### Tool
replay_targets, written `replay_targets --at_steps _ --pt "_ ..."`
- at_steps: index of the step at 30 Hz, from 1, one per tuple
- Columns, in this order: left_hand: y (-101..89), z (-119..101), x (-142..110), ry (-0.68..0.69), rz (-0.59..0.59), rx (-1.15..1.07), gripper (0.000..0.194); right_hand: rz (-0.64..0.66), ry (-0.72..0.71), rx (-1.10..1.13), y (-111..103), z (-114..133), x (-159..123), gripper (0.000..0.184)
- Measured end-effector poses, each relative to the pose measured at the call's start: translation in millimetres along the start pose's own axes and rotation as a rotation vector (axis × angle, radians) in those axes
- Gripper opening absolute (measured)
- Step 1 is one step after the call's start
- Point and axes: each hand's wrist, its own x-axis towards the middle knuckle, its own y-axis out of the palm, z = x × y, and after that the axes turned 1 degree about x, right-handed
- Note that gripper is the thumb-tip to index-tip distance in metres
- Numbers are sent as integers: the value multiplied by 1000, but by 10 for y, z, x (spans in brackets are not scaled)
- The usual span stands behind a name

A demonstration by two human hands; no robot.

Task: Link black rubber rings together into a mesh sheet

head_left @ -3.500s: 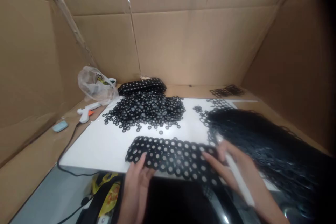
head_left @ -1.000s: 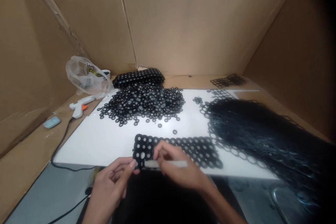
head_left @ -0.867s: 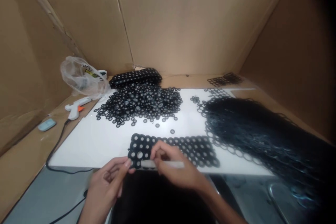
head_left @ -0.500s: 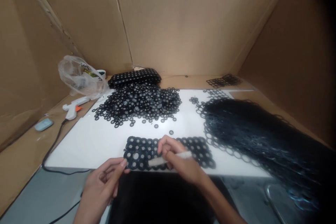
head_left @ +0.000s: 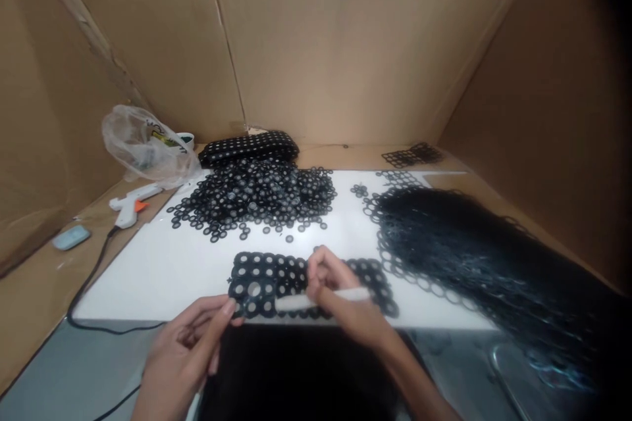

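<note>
While the left hand pinches the near left corner of a black dotted sheet between thumb and fingers, the right hand grips a white pen-like tool over the sheet's middle. The sheet lies flat along the near edge of the white counter, reaching out to both sides of the right hand. Beyond it spreads a heap of small black rings, with a folded dotted bundle behind. Black netting covers the right side. At the far left are a clear plastic bag, a white glue gun and a pale blue object. Cardboard walls enclose the space.
</note>
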Motion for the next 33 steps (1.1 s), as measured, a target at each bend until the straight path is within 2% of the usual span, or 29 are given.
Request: replay_targets --at_steps 5,10,16,24,33 --pt "53 26 8 -47 36 -29 55 -15 63 23 -60 6 8 14" --pt "-12 128 60 -68 30 -36 60 -65 126 110 -91 -118 30 13" --pt "-74 204 86 -78 38 -39 58 -84 120 82 -105 -129 10 14" --pt "-24 108 62 -62 -4 -94 62 -74 70 67 -133 -182 15 8" --pt "8 14 31 -74 3 -173 56 73 16 -257 -90 -185 9 9"
